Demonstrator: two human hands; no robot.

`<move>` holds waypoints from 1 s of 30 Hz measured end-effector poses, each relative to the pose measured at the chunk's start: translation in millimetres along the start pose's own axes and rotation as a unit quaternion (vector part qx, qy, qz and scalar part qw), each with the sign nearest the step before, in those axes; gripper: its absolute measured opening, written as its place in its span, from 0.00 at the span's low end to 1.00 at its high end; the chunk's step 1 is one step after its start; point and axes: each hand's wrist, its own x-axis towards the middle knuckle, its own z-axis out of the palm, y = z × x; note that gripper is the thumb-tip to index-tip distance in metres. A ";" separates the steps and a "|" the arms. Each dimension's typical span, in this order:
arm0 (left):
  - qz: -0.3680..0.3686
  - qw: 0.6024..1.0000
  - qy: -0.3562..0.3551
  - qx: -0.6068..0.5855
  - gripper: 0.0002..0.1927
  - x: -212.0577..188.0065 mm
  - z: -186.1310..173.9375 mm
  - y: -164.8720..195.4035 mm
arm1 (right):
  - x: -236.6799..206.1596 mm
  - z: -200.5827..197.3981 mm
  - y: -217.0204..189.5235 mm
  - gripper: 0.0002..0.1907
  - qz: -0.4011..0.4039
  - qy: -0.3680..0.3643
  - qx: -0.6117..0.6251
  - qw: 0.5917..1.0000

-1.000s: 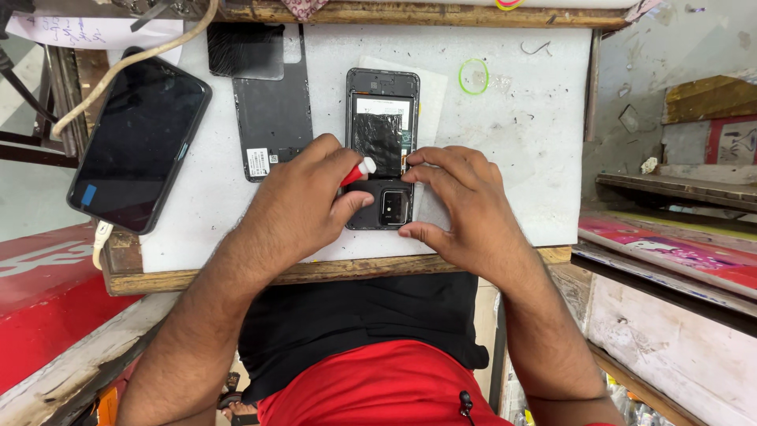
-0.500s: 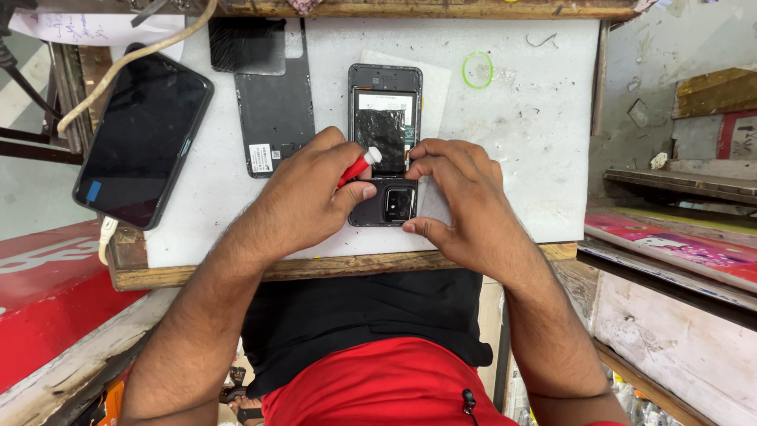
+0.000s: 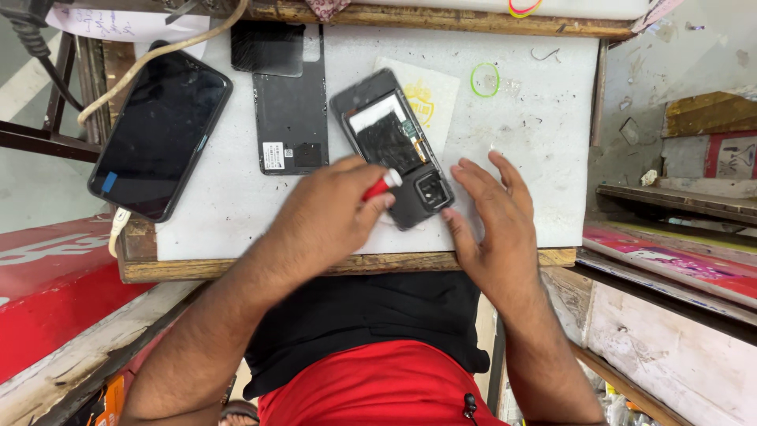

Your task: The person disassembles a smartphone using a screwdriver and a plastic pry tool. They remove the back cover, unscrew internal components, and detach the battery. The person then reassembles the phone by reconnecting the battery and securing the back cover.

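An opened dark phone (image 3: 392,144) lies tilted on the white worktop (image 3: 520,142), its back off and its insides showing. My left hand (image 3: 327,217) is closed on a small red-handled tool (image 3: 381,186) whose white end rests at the phone's lower part, beside the camera block. My right hand (image 3: 490,213) lies flat with fingers spread just right of the phone, its thumb touching the phone's lower corner. The phone's loose back cover (image 3: 290,118) lies to the left.
A second phone with a dark screen (image 3: 162,132) lies at the worktop's left edge, with a cream cable (image 3: 150,59) curling above it. A green rubber ring (image 3: 485,80) sits at the back right. Red boards and wooden shelves flank the table.
The opened phone has turned from upright to tilted, top end toward the left. My right hand has come off it and spread open beside it. My left hand still holds the red tool.
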 end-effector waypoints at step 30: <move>-0.016 0.984 0.176 -0.012 0.15 -71.0 9.1 36.9 | -21.5 8.0 -6.9 0.49 -0.014 0.108 0.192 0.975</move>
